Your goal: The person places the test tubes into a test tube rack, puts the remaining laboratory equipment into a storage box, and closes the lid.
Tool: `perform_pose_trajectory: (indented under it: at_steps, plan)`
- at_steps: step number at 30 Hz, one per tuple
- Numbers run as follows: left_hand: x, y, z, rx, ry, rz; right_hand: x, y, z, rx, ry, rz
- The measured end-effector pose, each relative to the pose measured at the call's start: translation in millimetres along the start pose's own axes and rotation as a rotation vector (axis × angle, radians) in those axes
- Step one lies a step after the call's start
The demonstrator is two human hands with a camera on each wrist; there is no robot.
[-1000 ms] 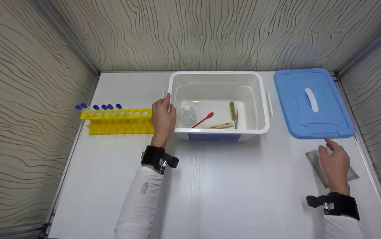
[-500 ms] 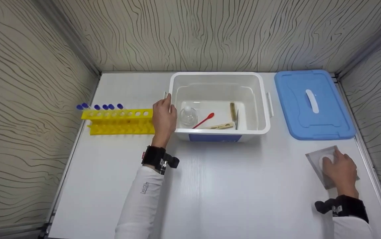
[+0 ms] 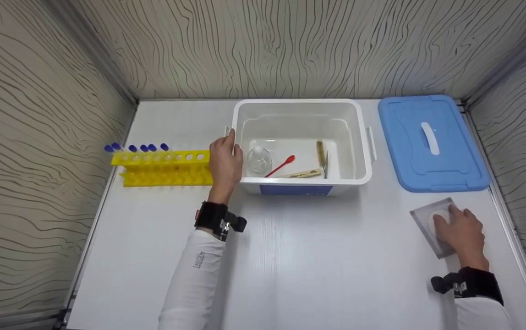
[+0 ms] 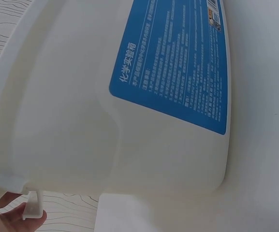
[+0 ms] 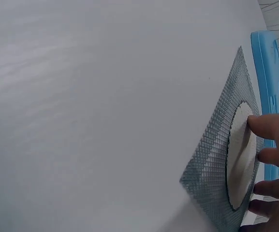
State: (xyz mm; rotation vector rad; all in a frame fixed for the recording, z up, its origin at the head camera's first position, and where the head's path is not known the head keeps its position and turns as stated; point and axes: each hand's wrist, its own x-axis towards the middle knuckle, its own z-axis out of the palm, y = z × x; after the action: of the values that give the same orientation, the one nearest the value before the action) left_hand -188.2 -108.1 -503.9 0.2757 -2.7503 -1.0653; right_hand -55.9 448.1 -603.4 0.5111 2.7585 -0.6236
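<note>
At the right of the head view, my right hand grips a square wire gauze with a round white centre. In the right wrist view the thumb lies on the white centre and the fingers are at the gauze's far edge, partly hidden. My left hand holds the left side of a white plastic box; its fingers are curled at the box's side handle. Inside the box lie a clear round glass vessel, a red spoon, a wooden clamp, a brush and a thin metal tool.
Left of the box stands a yellow test tube rack with several blue-capped tubes. A blue lid with a white handle lies behind my right hand. Patterned panels enclose the white table.
My right hand came down onto the wire gauze and took hold of it, and the gauze has shifted slightly left. My left hand has stayed at the box.
</note>
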Motion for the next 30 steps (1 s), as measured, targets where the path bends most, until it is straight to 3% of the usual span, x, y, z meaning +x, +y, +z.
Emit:
perform_pose_trajectory:
  at_steps: [13, 24, 30]
  plan:
    - [-0.7, -0.3, 0.7, 0.014, 0.016, 0.021, -9.2, -22, 8, -0.109, -0.021, -0.107]
    - [-0.4, 0.2, 0.4, 0.011, -0.002, -0.009, -12.4, -36, 7, -0.137, 0.037, -0.1]
    - [-1.4, 0.7, 0.4, 0.015, -0.004, -0.012, -13.4, -42, 3, -0.133, 0.041, -0.026]
